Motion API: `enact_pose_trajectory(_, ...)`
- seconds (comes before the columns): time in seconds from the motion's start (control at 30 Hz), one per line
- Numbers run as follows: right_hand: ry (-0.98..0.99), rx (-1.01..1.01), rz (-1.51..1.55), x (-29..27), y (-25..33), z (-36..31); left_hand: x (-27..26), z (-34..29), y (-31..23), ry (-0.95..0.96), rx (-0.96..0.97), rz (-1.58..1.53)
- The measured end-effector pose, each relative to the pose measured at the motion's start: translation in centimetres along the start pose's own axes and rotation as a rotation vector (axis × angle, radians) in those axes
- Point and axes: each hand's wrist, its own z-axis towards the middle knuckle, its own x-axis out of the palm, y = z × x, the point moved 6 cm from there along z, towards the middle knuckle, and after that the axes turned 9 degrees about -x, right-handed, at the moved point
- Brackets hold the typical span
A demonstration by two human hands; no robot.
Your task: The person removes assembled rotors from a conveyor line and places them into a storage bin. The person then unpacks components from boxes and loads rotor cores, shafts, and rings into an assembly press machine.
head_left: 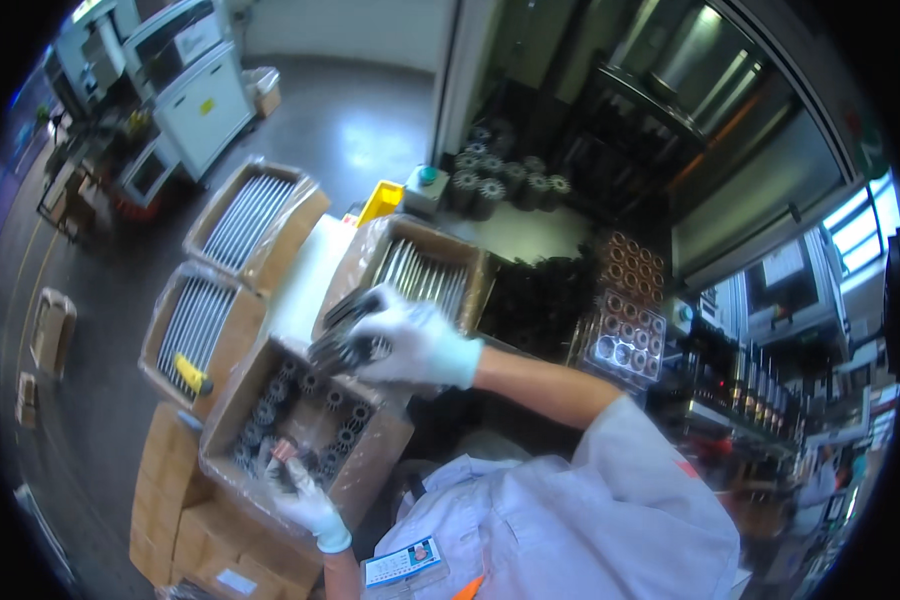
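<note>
White gloves cover both my hands. My right hand (410, 338) is closed around dark slotted metal cores (342, 350), held above the edge between two cardboard boxes. Blur hides how many there are. Lower left, my left hand (308, 503) reaches into a plastic-lined cardboard box (375, 462). Its fingers are closed on a small copper-coloured cylindrical piece (285, 449). Around it in that box stand several grey slotted cores (347, 437), mostly along the sides. Just beyond my right hand, another lined box (478, 285) holds rows of shiny metal shafts (420, 275).
Two more boxes of shafts (250, 222) (195, 325) stand at left, one with a yellow-handled tool (192, 374) on it. A yellow bin (380, 203) sits behind. Right of the boxes are trays of copper rings (625, 335). More slotted cores (490, 188) stand inside the machine.
</note>
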Motion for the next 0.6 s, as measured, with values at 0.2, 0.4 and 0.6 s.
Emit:
enact_pose_trajectory(0.2, -0.170, 0.521, -0.478, -14.0, -13.1, -7.3, 13.8, -3.1, -4.3, 0.476, -0.123, -0.124)
enact_pose_trajectory(0.4, -0.002, 0.731, -0.621, -18.6, -24.9, -11.2, 22.9, -8.6, -3.9, 0.753, -0.220, -0.161)
enact_pose_trajectory(0.6, -0.265, 0.473, -0.712, -19.4, -28.8, -10.0, 28.9, -10.1, -6.8, 0.904, -0.049, 0.038)
